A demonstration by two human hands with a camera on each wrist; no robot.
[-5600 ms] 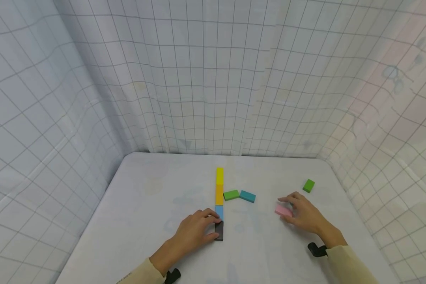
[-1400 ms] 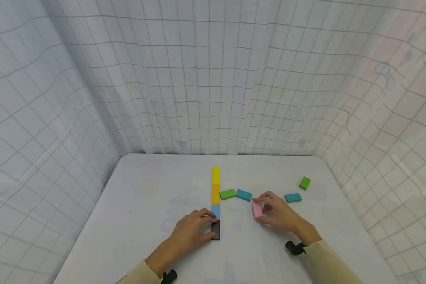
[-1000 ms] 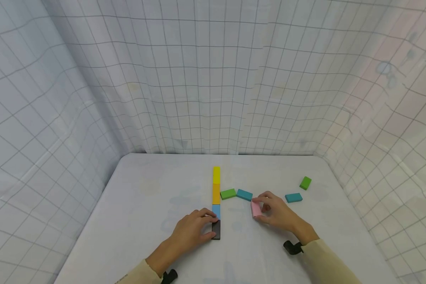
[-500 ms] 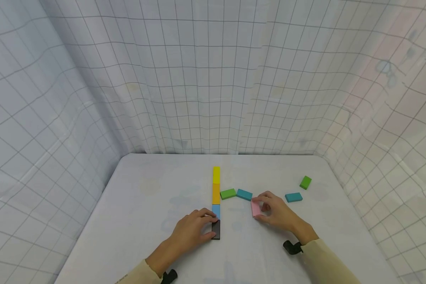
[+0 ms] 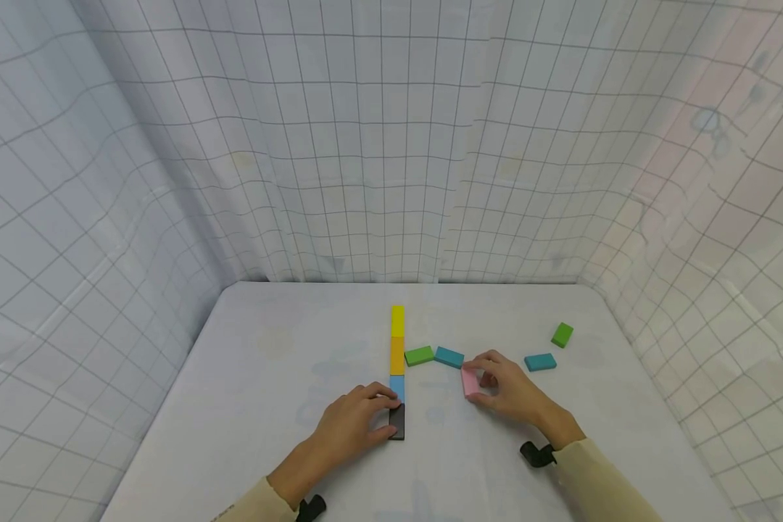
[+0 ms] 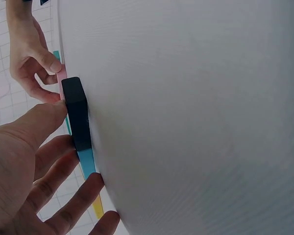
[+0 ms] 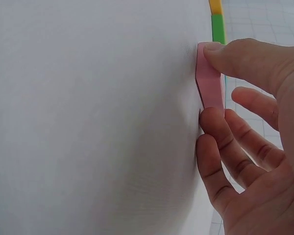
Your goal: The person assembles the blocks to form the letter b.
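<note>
My left hand (image 5: 355, 422) pinches a black block (image 5: 397, 423) lengthwise, thumb at its near end and fingertips at the far end. Beyond it, end to end, run a light blue block (image 5: 397, 387), an orange block (image 5: 397, 355) and a yellow block (image 5: 398, 321). My right hand (image 5: 512, 388) holds a pink block (image 5: 470, 383) between thumb and fingers, low at the table; the right wrist view shows the pink block (image 7: 211, 81) between thumb and fingertips. Its far end is right by a teal block (image 5: 449, 357). A green block (image 5: 419, 356) lies between that teal one and the orange block.
Right of my right hand lie another teal block (image 5: 540, 362) and another green block (image 5: 562, 335). The white table (image 5: 267, 341) is bordered at the back and sides by grid-patterned white curtains (image 5: 365, 181).
Over the last several seconds my right hand has brought the pink block leftward and turned it, with its end beside the teal block. A second teal block came into sight. My left hand stays put.
</note>
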